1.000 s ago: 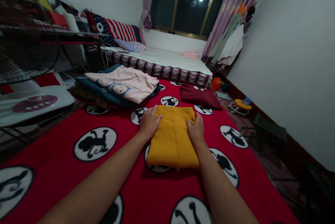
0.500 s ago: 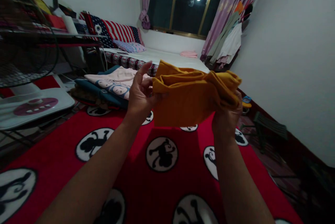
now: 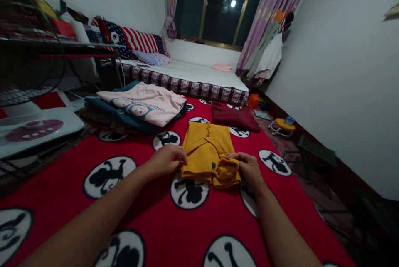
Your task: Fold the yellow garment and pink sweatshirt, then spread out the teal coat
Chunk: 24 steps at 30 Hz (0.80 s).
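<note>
A folded mustard-yellow garment (image 3: 208, 150) with small buttons lies on the red blanket (image 3: 156, 217) printed with black-and-white monkey circles. My left hand (image 3: 166, 159) grips the garment's near left corner, fingers curled round the fabric. My right hand (image 3: 247, 167) pinches the bunched near right corner. Both forearms reach in from the bottom of the view.
A folded dark red garment (image 3: 234, 116) lies just beyond the yellow one. A pile with a pink printed shirt (image 3: 146, 102) on top sits to the left. A fan base (image 3: 34, 127) stands far left, a mattress (image 3: 193, 75) behind, a small stool (image 3: 314, 154) at right.
The yellow garment was lifted off the blanket, turned in the air, and is now laid down again farther away with its buttoned side up. Both hands moved to its near corners.
</note>
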{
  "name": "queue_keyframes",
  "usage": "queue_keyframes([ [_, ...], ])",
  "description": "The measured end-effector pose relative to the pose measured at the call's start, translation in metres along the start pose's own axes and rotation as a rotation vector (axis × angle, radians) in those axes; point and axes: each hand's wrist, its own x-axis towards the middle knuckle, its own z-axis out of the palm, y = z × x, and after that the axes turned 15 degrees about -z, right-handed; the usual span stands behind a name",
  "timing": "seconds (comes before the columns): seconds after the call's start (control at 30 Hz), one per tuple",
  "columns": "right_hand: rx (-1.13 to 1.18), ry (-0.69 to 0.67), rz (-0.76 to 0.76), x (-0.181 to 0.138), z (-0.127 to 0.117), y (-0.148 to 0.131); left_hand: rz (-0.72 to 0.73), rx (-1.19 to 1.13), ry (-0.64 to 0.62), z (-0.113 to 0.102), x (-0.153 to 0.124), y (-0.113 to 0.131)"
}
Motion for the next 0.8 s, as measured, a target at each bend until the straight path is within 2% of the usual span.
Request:
queue_keyframes([
  [0.1, -0.068, 0.218, -0.098, 0.001, 0.001, -0.016, 0.005, 0.045, 0.290, 0.004, 0.001, 0.016],
  [0.13, -0.112, 0.250, -0.172, 0.001, 0.002, -0.022, 0.017, 0.048, 0.357, 0.008, 0.000, 0.021],
  [0.17, -0.156, 0.236, -0.240, -0.001, 0.004, -0.026, 0.032, 0.053, 0.373, 0.013, -0.001, 0.025],
  [0.23, -0.268, 0.037, -0.282, -0.003, 0.010, -0.032, 0.088, 0.088, 0.241, 0.024, -0.006, 0.031],
  [0.3, -0.429, -0.239, -0.215, -0.005, 0.017, -0.034, 0.146, 0.131, 0.073, 0.034, -0.011, 0.034],
  [0.37, -0.590, -0.406, -0.115, -0.005, 0.024, -0.033, 0.129, 0.124, 0.037, 0.039, -0.013, 0.034],
  [0.4, -0.650, -0.426, -0.080, -0.005, 0.027, -0.032, 0.085, 0.094, 0.091, 0.039, -0.013, 0.032],
  [0.5, -0.742, -0.386, -0.056, -0.005, 0.032, -0.030, -0.094, 0.045, 0.380, 0.032, -0.008, 0.022],
  [0.57, -0.803, -0.352, -0.070, -0.006, 0.034, -0.031, -0.238, 0.067, 0.489, 0.025, -0.003, 0.014],
  [0.6, -0.836, -0.344, -0.071, -0.008, 0.035, -0.033, -0.321, 0.073, 0.480, 0.023, -0.001, 0.011],
  [0.7, -0.894, -0.327, -0.068, -0.012, 0.039, -0.042, -0.504, 0.056, 0.340, 0.020, 0.001, 0.007],
  [0.8, -0.827, -0.252, -0.115, -0.011, 0.046, -0.054, -0.486, -0.070, 0.296, 0.025, -0.003, 0.016],
])
